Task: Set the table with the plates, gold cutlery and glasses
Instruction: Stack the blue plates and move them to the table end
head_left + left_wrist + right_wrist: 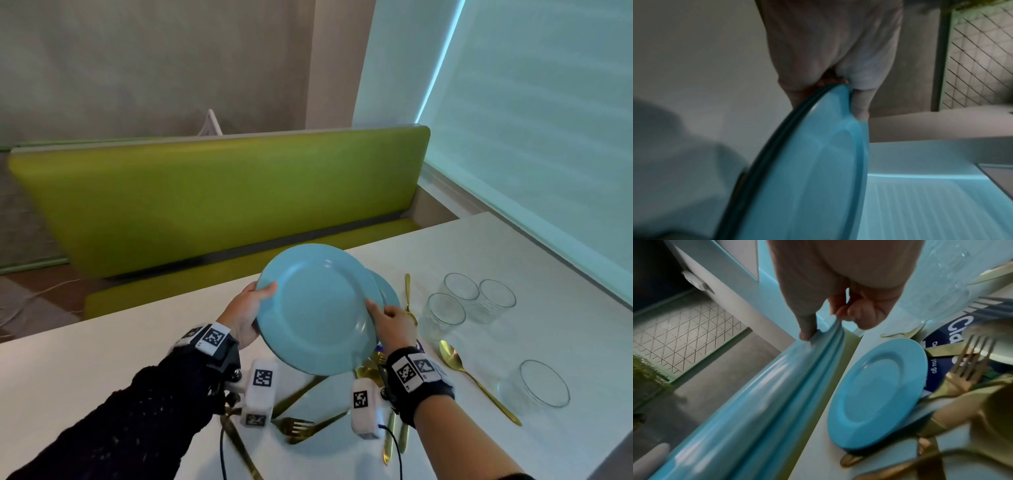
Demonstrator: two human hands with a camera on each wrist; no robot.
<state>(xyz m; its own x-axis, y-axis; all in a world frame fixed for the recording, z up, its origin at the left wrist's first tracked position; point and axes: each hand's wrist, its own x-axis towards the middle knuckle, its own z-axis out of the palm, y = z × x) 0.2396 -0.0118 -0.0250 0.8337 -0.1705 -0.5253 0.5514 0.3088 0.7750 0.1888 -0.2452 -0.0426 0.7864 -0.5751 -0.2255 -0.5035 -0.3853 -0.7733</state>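
Note:
Both hands hold a light-blue plate (318,308) tilted above the white table (534,253). My left hand (255,303) grips its left rim, thumb on top. My right hand (385,317) pinches its right rim. In the left wrist view the held plate (807,178) shows a doubled rim under my left hand (828,65). In the right wrist view the held plate (756,402) also looks layered below my right hand (838,288); I cannot tell whether it is one plate or a stack. Another blue plate (390,291) (879,394) lies on the table behind.
Several clear glasses stand to the right, three grouped (460,287) and one nearer (544,383). Gold spoons (455,356), forks (296,426) and knives lie scattered under and around the held plate. A green bench (219,202) runs along the far side of the table.

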